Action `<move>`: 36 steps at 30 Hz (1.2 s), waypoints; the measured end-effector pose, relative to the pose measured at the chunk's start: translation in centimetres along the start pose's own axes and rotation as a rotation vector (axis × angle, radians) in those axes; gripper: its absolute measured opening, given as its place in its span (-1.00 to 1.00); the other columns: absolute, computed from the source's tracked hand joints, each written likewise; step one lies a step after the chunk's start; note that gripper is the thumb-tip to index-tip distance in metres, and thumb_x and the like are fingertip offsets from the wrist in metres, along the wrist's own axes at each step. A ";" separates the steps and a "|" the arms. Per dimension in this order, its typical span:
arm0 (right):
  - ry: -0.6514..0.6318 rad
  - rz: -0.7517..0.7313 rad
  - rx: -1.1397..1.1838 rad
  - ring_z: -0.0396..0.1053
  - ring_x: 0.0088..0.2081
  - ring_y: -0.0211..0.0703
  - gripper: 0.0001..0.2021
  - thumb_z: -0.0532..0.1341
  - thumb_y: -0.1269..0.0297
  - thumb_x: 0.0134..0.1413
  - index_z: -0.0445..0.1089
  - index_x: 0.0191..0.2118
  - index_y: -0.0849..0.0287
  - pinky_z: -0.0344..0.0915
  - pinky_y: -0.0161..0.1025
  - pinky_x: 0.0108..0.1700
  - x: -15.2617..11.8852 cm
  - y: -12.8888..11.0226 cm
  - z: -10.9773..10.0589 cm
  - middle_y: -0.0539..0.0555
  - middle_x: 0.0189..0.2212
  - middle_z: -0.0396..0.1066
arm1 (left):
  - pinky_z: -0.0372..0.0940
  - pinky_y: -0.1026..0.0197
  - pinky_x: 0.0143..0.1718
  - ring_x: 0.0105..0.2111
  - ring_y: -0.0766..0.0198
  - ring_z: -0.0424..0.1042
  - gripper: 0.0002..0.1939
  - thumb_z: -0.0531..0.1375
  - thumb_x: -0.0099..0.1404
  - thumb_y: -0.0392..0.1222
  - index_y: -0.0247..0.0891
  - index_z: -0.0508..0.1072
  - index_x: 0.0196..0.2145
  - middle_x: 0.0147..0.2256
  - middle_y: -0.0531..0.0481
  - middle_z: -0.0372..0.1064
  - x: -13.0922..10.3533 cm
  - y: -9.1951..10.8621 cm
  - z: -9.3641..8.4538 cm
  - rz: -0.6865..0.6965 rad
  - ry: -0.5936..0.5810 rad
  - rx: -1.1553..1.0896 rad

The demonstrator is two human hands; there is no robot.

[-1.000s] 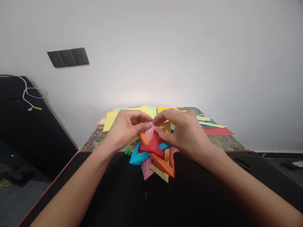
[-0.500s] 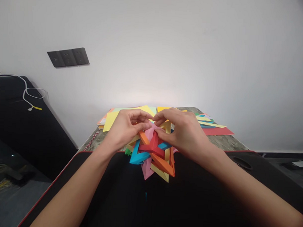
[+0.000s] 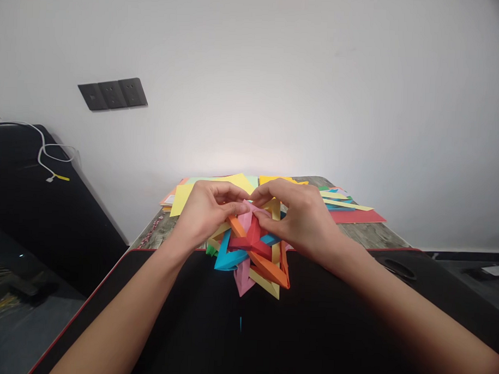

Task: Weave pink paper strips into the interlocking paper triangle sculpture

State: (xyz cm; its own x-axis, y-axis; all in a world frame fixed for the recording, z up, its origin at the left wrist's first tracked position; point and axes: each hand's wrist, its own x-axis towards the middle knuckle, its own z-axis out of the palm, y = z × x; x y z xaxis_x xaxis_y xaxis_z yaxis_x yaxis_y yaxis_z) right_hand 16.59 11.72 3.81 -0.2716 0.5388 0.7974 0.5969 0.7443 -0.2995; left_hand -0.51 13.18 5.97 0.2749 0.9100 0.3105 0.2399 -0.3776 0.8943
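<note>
Between my hands is a folded-paper star ball [image 3: 253, 243] of interlocking red, orange, blue, pink and cream strips, with pointed corners. My left hand [image 3: 210, 210] pinches the pink piece at its top between thumb and fingers. From the other side my right hand [image 3: 300, 213] pinches the same pink piece [image 3: 249, 207], its fingertips close to those of the left. The hands cover part of the ball's upper sides. A bit of green paper [image 3: 211, 250] shows at its left edge.
Behind the hands, yellow sheets [image 3: 181, 200] lie on the wood-patterned table [image 3: 366, 230]. Coloured strips [image 3: 339, 200] rest on a red sheet [image 3: 361, 215] at the right. A black mat [image 3: 179, 326] covers the front, with a tiny blue scrap [image 3: 240, 323] on it.
Both hands keep their pinch on the pink top. The star ball's lower points have shifted very slightly to the right, and the right thumb has moved a little.
</note>
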 end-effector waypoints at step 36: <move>-0.131 0.343 0.158 0.44 -0.42 -0.17 -0.89 0.25 0.48 -0.07 0.55 -0.42 0.21 0.36 -0.21 -0.40 0.4 0.0 -0.8 0.06 -0.44 0.54 | 0.34 0.22 -0.40 -0.47 0.26 0.45 -0.91 0.34 0.03 -0.26 -0.32 0.51 -0.51 -0.50 0.00 0.48 0.2 0.1 0.0 0.005 0.042 0.070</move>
State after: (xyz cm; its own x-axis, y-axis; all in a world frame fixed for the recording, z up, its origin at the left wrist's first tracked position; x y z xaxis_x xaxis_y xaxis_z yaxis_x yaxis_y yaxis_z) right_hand 17.09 11.62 4.52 -0.1772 0.8049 0.5664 0.5488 0.5585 -0.6220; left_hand -0.40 13.36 6.10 0.2369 0.9140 0.3294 0.3037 -0.3917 0.8685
